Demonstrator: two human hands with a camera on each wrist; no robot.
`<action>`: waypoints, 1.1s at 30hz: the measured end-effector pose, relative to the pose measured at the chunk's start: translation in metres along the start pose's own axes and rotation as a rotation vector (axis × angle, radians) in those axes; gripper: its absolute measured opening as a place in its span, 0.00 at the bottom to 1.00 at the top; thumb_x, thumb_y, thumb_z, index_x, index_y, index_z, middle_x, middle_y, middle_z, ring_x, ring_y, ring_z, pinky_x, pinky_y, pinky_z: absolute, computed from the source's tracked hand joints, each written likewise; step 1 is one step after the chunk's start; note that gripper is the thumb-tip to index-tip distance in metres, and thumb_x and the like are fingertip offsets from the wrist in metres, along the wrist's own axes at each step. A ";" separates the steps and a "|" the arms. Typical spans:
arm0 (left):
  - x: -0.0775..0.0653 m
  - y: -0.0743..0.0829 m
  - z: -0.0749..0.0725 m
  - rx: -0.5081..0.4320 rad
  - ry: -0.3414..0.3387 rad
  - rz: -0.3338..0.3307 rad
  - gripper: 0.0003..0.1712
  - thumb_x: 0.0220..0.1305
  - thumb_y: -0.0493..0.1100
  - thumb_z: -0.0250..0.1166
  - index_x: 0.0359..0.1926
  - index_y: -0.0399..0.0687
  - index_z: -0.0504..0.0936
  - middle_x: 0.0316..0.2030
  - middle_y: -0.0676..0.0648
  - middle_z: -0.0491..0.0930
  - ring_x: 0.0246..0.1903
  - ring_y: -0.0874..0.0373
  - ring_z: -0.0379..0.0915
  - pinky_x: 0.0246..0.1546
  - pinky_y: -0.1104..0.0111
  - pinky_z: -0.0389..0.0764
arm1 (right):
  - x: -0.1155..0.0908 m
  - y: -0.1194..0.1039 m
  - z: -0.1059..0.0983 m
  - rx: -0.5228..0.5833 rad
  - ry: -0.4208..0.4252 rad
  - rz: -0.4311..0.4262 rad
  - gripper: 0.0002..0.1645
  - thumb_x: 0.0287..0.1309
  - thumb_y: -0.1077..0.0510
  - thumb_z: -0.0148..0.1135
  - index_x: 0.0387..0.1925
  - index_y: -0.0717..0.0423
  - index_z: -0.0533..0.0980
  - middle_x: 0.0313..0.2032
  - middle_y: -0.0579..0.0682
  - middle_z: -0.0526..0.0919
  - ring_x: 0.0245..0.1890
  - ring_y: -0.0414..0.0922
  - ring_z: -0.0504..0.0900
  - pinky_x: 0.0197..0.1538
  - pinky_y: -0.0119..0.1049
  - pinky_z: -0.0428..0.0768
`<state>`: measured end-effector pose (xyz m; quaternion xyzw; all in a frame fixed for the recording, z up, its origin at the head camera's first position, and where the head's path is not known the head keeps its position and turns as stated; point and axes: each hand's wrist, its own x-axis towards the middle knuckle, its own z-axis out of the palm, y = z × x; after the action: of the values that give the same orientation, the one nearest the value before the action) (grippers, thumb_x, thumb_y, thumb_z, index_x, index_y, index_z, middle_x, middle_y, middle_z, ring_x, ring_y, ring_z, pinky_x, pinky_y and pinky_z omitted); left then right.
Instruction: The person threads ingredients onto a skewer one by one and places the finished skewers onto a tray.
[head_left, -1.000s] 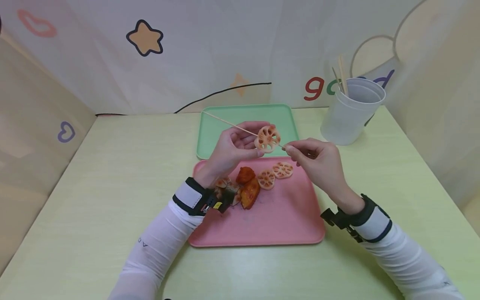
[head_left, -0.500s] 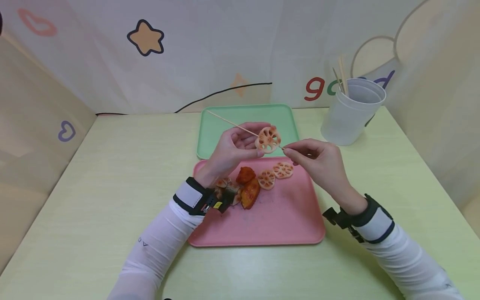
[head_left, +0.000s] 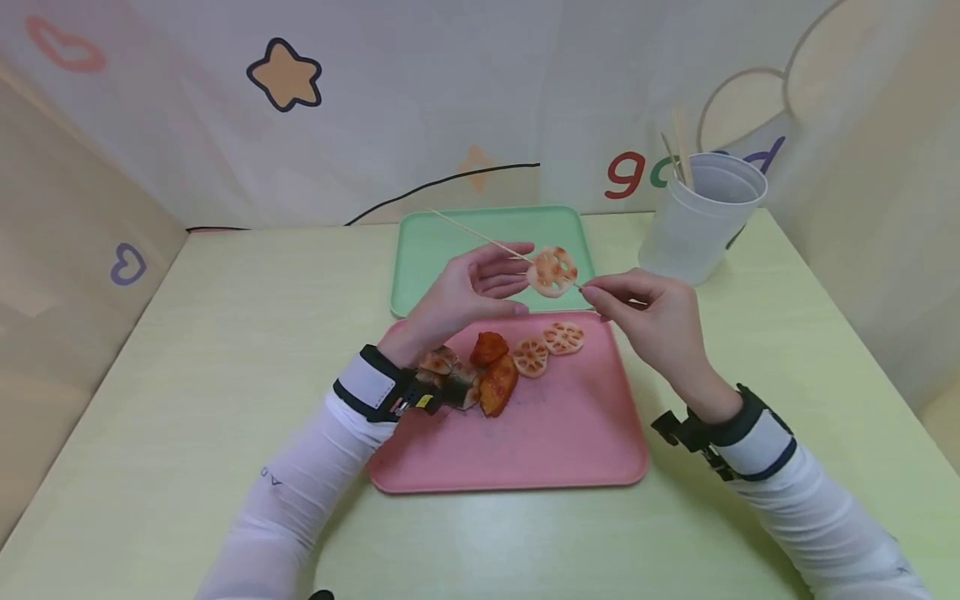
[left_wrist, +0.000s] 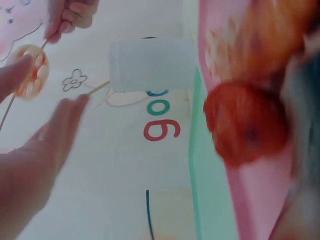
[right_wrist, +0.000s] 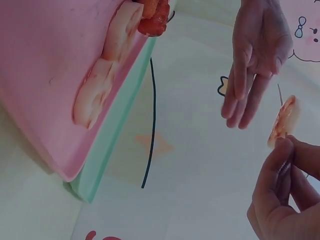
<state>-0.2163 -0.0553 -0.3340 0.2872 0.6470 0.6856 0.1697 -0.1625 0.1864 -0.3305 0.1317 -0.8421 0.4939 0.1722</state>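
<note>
A bamboo skewer (head_left: 480, 235) carries one browned lotus root slice (head_left: 552, 272) near its right end. My right hand (head_left: 648, 312) pinches that end between thumb and fingertips, holding it above the trays. My left hand (head_left: 476, 287) lies behind and left of the slice with fingers extended and thumb apart. In the right wrist view the left hand (right_wrist: 260, 55) is spread and clear of the slice (right_wrist: 284, 120). Below, on the pink tray (head_left: 525, 454), lie two more lotus slices (head_left: 546, 346), orange-red pieces (head_left: 497, 385) and dark-skinned pieces (head_left: 450, 371) partly hidden by the left wrist strap.
A green tray (head_left: 420, 250) sits behind the pink one, nearer the curtain. At the back right stands a frosted plastic cup (head_left: 690, 229) with several thin sticks (head_left: 682, 150) leaning in it. A printed curtain (head_left: 420, 92) borders the table (head_left: 210, 375).
The slice and skewer have shifted right and slightly up with my right hand. My left thumb and fingers, earlier at the slice's edge, have come away from it.
</note>
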 end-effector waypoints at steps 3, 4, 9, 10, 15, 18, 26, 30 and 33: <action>0.008 -0.003 -0.002 0.272 -0.059 -0.071 0.32 0.53 0.32 0.69 0.61 0.42 0.72 0.57 0.44 0.76 0.56 0.54 0.74 0.57 0.63 0.75 | 0.000 0.005 -0.007 -0.029 0.023 0.008 0.10 0.53 0.55 0.69 0.37 0.54 0.86 0.25 0.37 0.82 0.26 0.35 0.79 0.25 0.24 0.75; 0.010 -0.004 -0.002 0.383 -0.084 -0.089 0.31 0.53 0.33 0.70 0.59 0.42 0.73 0.56 0.44 0.76 0.55 0.54 0.74 0.57 0.62 0.75 | -0.001 0.007 -0.009 -0.037 0.028 0.010 0.10 0.53 0.55 0.69 0.37 0.54 0.86 0.24 0.36 0.81 0.25 0.36 0.79 0.24 0.25 0.73; 0.021 -0.011 0.004 0.850 -0.199 -0.167 0.27 0.53 0.39 0.70 0.56 0.42 0.78 0.53 0.44 0.78 0.54 0.50 0.71 0.53 0.64 0.75 | -0.004 0.017 -0.017 -0.061 0.041 0.025 0.10 0.54 0.55 0.69 0.37 0.54 0.85 0.23 0.38 0.80 0.24 0.36 0.78 0.22 0.26 0.71; 0.022 -0.011 0.006 0.900 -0.221 -0.180 0.26 0.53 0.39 0.70 0.55 0.41 0.78 0.52 0.44 0.79 0.52 0.50 0.71 0.50 0.65 0.75 | -0.005 0.019 -0.019 -0.066 0.044 0.030 0.10 0.53 0.55 0.69 0.37 0.55 0.85 0.23 0.38 0.80 0.24 0.36 0.78 0.22 0.26 0.71; 0.028 -0.016 0.013 1.054 -0.317 -0.205 0.27 0.50 0.41 0.72 0.54 0.40 0.79 0.48 0.43 0.80 0.46 0.53 0.70 0.41 0.68 0.73 | -0.009 0.031 -0.029 -0.087 0.061 0.060 0.11 0.53 0.56 0.69 0.38 0.57 0.85 0.23 0.32 0.80 0.23 0.33 0.78 0.24 0.24 0.71; 0.030 -0.020 0.019 1.119 -0.366 -0.247 0.30 0.49 0.46 0.74 0.54 0.42 0.79 0.48 0.45 0.79 0.46 0.55 0.69 0.42 0.69 0.75 | -0.011 0.037 -0.035 -0.099 0.078 0.072 0.11 0.53 0.57 0.69 0.38 0.58 0.85 0.22 0.30 0.79 0.23 0.31 0.77 0.24 0.23 0.71; 0.030 -0.024 0.035 1.317 -0.423 -0.348 0.30 0.45 0.55 0.76 0.49 0.48 0.80 0.43 0.50 0.76 0.44 0.57 0.68 0.42 0.63 0.72 | -0.015 0.048 -0.046 -0.143 0.108 0.098 0.12 0.53 0.56 0.69 0.38 0.58 0.85 0.22 0.25 0.78 0.23 0.29 0.76 0.24 0.21 0.71; 0.028 -0.025 0.038 1.352 -0.417 -0.330 0.25 0.45 0.55 0.76 0.42 0.48 0.81 0.40 0.50 0.75 0.43 0.57 0.69 0.41 0.63 0.70 | -0.015 0.052 -0.050 -0.143 0.130 0.100 0.12 0.52 0.57 0.70 0.37 0.60 0.85 0.20 0.24 0.77 0.22 0.28 0.76 0.23 0.21 0.71; 0.027 -0.025 0.040 1.331 -0.407 -0.319 0.21 0.46 0.53 0.75 0.38 0.47 0.81 0.37 0.50 0.74 0.41 0.57 0.69 0.38 0.65 0.68 | -0.014 0.054 -0.050 -0.144 0.135 0.102 0.12 0.52 0.57 0.70 0.36 0.60 0.85 0.20 0.24 0.77 0.21 0.27 0.77 0.23 0.20 0.71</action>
<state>-0.2166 -0.0045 -0.3539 0.3539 0.9178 0.0446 0.1741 -0.1633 0.2569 -0.3561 0.0425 -0.8674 0.4480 0.2124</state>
